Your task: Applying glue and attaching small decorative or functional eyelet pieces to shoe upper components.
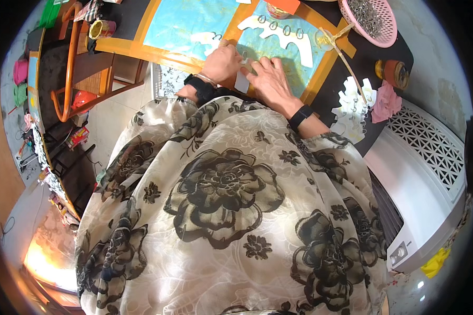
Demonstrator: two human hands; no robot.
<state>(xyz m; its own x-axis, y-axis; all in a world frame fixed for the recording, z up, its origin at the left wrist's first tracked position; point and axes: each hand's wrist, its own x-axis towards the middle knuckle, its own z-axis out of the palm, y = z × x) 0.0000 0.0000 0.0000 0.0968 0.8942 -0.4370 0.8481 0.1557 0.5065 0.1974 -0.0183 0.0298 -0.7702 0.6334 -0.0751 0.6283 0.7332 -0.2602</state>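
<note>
My left hand (222, 64) rests on the blue mat (189, 23), its fingers curled and pressed together; what they hold is hidden. Close on its right, my right hand (272, 81) lies on the mat with its fingers spread. A narrow white piece (242, 84) shows between the two hands, partly covered by them. Just beyond the fingertips is a small metal ring (244, 53). A white scalloped card (278, 32) with a row of dark metal rings lies farther off, right of centre. Another small white piece (202, 37) with rings is beyond my left hand.
A pink basket (386, 23) of small metal parts stands at the far right. Nearer are a stick (347, 65), a pile of white cut pieces (347, 113), a pink cloth (386, 102) and a round roll (393, 73). At left stands an orange-framed chair (68, 68).
</note>
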